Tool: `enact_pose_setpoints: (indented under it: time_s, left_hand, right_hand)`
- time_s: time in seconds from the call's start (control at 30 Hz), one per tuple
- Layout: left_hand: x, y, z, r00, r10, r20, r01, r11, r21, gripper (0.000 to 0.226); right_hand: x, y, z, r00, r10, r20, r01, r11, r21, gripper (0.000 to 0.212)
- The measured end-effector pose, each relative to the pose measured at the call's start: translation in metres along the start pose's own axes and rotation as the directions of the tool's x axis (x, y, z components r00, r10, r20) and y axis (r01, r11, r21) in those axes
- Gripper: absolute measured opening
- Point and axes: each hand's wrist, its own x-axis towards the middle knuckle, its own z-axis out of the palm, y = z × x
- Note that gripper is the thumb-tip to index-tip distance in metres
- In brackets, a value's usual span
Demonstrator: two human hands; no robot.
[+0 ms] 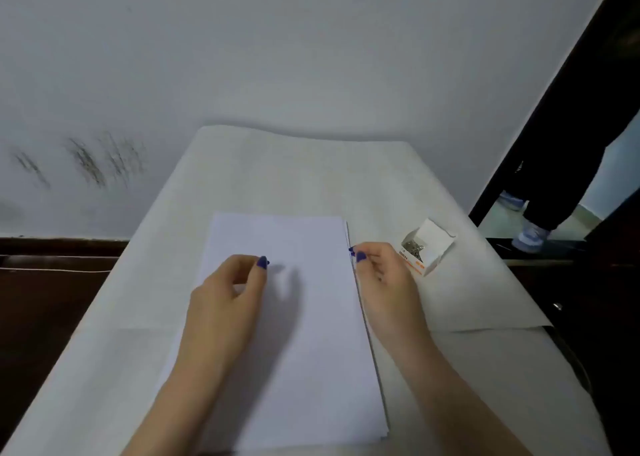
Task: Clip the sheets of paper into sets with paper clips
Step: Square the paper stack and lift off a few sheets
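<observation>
A stack of white paper sheets [304, 317] lies lengthwise in the middle of the white-covered table [467, 299]. My left hand [228, 289] hovers over the stack's left half with its fingers curled and nothing visible in it. My right hand [381, 268] rests at the stack's right edge, thumb and forefinger pinched together right at the paper's edge; whether they grip a sheet cannot be told. A small open white box of paper clips [427, 246] sits just right of my right hand, metal clips showing inside.
The table's far end meets a grey wall [311, 57]. A dark door frame [571, 109] stands at the right, with another person's legs and shoes [530, 237] beyond it. Dark floor drops off on both sides of the table.
</observation>
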Motion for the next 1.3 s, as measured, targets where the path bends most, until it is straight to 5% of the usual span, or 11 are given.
enact_pose_setpoints:
  time_s: [0.13,0.27,0.63,1.3]
  left_hand:
    - [-0.001,-0.001,0.003,0.998,0.057,0.009,-0.058,0.971,0.230,0.023]
    - [-0.001,-0.001,0.004,0.997,0.072,0.016,-0.074,0.957,0.280,0.027]
    - [0.001,-0.003,0.003,0.996,0.074,0.045,-0.085,0.947,0.311,0.030]
    - [0.000,-0.002,0.004,0.996,0.070,0.058,-0.085,0.938,0.335,0.032]
  right_hand:
    - [0.000,0.007,0.003,0.996,0.054,0.078,-0.048,0.996,-0.074,0.026]
    - [0.004,0.011,0.006,0.994,0.091,0.067,-0.089,0.996,-0.029,0.028]
    - [0.006,0.009,0.004,0.991,0.129,0.047,-0.128,0.991,-0.029,0.031]
    - [-0.017,-0.005,0.010,0.994,-0.007,0.107,0.013,0.998,-0.056,0.033]
